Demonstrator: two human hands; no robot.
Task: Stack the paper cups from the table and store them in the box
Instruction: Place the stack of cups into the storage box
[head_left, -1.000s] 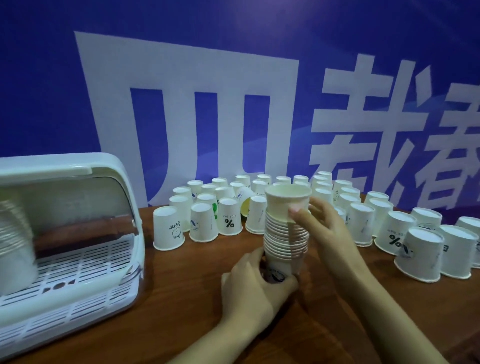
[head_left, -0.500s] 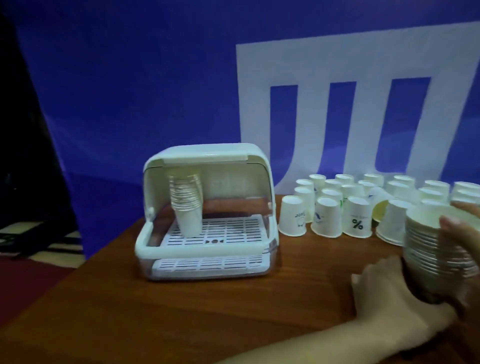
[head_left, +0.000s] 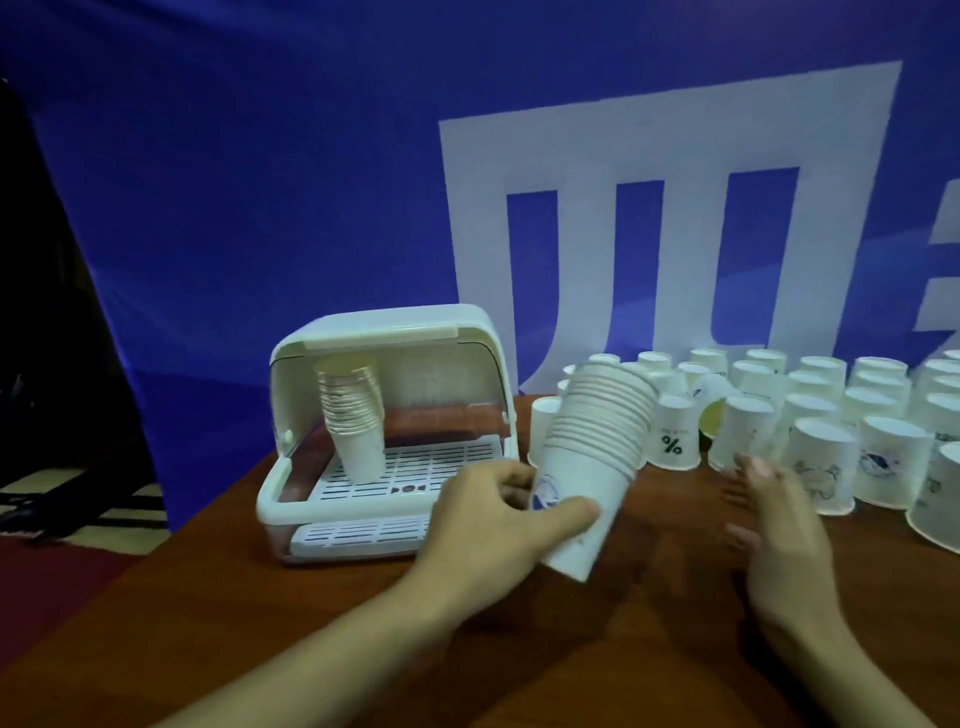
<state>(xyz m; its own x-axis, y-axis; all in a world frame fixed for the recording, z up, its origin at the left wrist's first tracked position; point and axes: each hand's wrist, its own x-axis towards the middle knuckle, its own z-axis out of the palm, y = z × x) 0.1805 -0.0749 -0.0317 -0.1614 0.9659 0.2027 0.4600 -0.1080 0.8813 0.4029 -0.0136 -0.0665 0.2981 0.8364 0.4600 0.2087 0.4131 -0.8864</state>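
Right hand (head_left: 774, 525) has let go, fingers spread, blurred. Left hand (head_left: 498, 512) alone clamps the cup stack (head_left: 597, 457), now tilted, box (head_left: 384, 431) just beyond its fingertips: storing next.

Two bare forearms — no sleeves, no jewellery
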